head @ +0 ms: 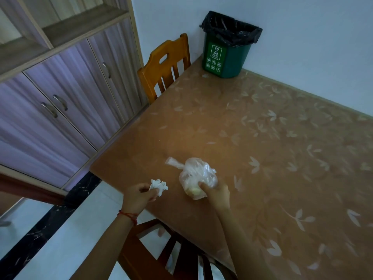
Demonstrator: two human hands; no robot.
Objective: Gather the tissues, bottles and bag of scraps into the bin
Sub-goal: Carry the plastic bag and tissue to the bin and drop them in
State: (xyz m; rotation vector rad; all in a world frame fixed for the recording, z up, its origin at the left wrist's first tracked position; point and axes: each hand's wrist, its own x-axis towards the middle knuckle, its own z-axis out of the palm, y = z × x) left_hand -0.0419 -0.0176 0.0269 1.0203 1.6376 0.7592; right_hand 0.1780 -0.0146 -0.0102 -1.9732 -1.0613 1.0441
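A crumpled white tissue [159, 185] is pinched in my left hand [139, 196] at the near left corner of the table [272, 150]. My right hand [217, 194] grips the lower side of a clear plastic bag of scraps [196, 176], which rests on the table with its knotted neck pointing left. The green bin [227, 55], lined with a black bag, stands on the far corner of the table against the wall. No bottles are in view.
An orange wooden chair [164, 65] is tucked in at the table's far left side. A darker chair [159, 253] sits below my arms at the near edge. A cabinet with purple doors [66, 98] lines the left wall.
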